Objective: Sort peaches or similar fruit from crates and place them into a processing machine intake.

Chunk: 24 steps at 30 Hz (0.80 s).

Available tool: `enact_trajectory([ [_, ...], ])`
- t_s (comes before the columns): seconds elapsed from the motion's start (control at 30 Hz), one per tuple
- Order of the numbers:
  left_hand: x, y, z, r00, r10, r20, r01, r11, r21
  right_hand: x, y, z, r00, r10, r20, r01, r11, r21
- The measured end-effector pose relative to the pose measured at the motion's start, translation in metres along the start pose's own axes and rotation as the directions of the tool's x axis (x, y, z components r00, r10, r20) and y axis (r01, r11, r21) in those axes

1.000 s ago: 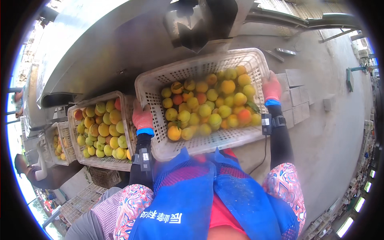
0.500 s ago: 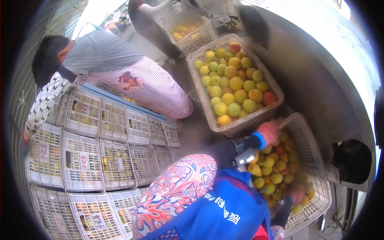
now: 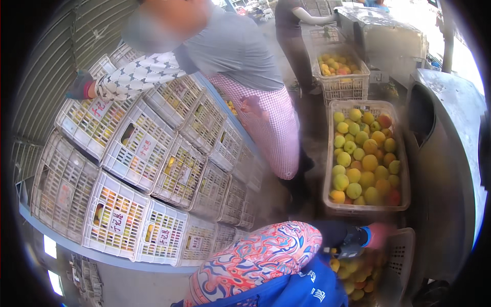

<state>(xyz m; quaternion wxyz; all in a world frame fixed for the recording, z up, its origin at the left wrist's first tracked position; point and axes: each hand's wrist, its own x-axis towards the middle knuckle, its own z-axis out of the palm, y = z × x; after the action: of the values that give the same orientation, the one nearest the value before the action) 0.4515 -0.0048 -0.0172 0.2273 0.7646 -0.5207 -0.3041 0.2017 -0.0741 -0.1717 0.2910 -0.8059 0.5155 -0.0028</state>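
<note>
My left hand (image 3: 382, 235), in a pinkish glove, hangs over the near edge of a crate (image 3: 405, 258) at the lower right. Motion smears its fingers, so their closure and any hold are unclear. On that wrist are a blue band (image 3: 365, 236) and a dark strapped device (image 3: 352, 244). A bright swirl-patterned sleeve (image 3: 261, 245) covers the upper arm. Round yellow-green and reddish fruit (image 3: 358, 276), like peaches, lie in the crate below. Beyond it stands a second plastic crate (image 3: 327, 169) filled with similar fruit (image 3: 369, 162). My right hand is out of view.
Stacked white slatted crates (image 3: 138, 148) of fruit fill the left, on a blue-edged platform (image 3: 115, 254). A co-worker (image 3: 240, 56) leans there, one gloved hand (image 3: 80, 85) at the stack. Another person (image 3: 294, 30) stands behind. Metal machinery (image 3: 450, 128) lines the right.
The view has swung up and left, showing more of the stack. My right hand, earlier in the fruit crate, has left the picture. The co-worker's head and reaching arm appear higher.
</note>
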Motion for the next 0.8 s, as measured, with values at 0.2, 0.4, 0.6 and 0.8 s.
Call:
enact_trajectory([
  [0.2, -0.031, -0.009, -0.008, 0.998, -0.047, 0.034, 0.049, 0.996, -0.075, 0.012, -0.030, 0.003, 0.997, -0.056, 0.048, 0.051, 0.994, 0.096],
  [0.4, -0.043, -0.008, -0.009, 0.996, -0.062, 0.063, 0.069, 0.991, -0.113, 0.018, -0.040, 0.006, 0.996, -0.046, 0.072, 0.034, 0.986, 0.161],
  [0.6, -0.049, -0.009, -0.010, 0.996, -0.061, 0.063, 0.069, 0.989, -0.130, 0.019, -0.057, 0.006, 0.995, -0.042, 0.091, 0.023, 0.978, 0.205],
  [0.8, -0.045, -0.021, 0.012, 0.998, -0.056, -0.029, 0.055, 0.998, -0.043, 0.018, -0.062, 0.007, 0.993, -0.044, 0.108, 0.013, 0.962, 0.273],
])
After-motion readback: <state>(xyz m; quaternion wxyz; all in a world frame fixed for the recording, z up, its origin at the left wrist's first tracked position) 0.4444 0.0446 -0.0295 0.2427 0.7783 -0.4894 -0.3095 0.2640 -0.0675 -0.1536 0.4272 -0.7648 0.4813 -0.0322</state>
